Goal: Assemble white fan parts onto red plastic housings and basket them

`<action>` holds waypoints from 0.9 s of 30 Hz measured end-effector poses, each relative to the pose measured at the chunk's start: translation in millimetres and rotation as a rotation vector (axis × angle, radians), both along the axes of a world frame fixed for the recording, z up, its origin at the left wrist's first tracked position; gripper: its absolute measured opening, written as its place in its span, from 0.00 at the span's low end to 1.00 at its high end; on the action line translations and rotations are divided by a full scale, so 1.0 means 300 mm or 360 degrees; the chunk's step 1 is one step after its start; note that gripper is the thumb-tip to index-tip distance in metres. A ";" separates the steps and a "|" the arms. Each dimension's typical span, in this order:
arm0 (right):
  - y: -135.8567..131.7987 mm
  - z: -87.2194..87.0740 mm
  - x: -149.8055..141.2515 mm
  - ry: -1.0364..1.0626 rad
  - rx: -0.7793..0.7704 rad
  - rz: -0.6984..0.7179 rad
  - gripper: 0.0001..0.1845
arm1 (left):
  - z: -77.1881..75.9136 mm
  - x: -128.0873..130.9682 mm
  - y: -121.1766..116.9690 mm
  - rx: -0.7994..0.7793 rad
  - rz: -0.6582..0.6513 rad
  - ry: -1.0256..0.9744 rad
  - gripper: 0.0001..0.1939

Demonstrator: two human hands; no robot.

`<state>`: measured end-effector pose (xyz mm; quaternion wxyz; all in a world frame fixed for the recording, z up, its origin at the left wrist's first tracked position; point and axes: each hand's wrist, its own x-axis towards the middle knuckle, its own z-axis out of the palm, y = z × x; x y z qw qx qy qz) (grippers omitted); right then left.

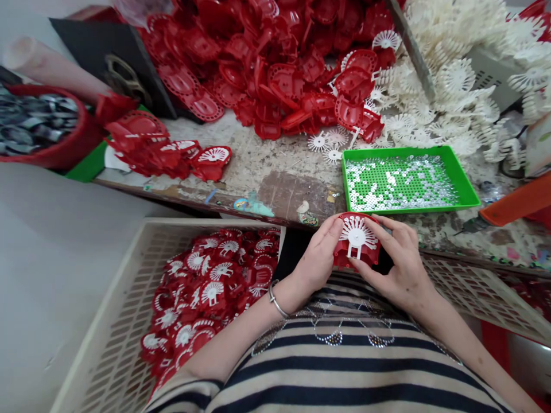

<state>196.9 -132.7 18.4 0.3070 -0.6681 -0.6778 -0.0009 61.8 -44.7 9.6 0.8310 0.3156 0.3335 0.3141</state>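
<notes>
Between my two hands, just in front of the bench edge, is a red plastic shell point(340, 260) with a white fan-shaped plastic piece point(357, 236) lying inside it. My left hand point(317, 252) grips the shell's left side, thumb along its rim. From the right, my right hand point(398, 258) closes on the shell, with fingers at the top of the fan piece and the thumb at its lower legs. Beyond my hands, a green tray point(467, 201) holds many small shiny metal screws point(390, 178).
Red shells point(275, 80) and white fan pieces point(447, 109) are heaped at the back. Several assembled shells point(213, 156) lie at the bench's left. A crate point(116, 287) of assembled pieces stands below left. An orange-handled screwdriver point(516, 201) is at right; a red tub point(81, 135) stands far left.
</notes>
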 end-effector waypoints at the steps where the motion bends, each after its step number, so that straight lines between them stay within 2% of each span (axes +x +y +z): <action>1: -0.001 -0.001 0.000 0.0011 -0.0011 -0.0001 0.31 | 0.001 0.000 0.002 0.0012 -0.0001 0.0019 0.17; 13: -0.002 -0.016 -0.005 0.0100 -0.0030 0.0035 0.31 | 0.000 -0.005 0.007 0.0084 0.0043 0.0068 0.16; 20: -0.005 -0.025 -0.009 0.0103 -0.0001 -0.0002 0.32 | 0.016 -0.008 -0.001 0.0017 0.0048 0.0050 0.16; 27: -0.023 -0.024 -0.015 0.0152 0.0002 0.0002 0.32 | 0.009 -0.022 -0.011 0.0134 -0.0098 0.0004 0.17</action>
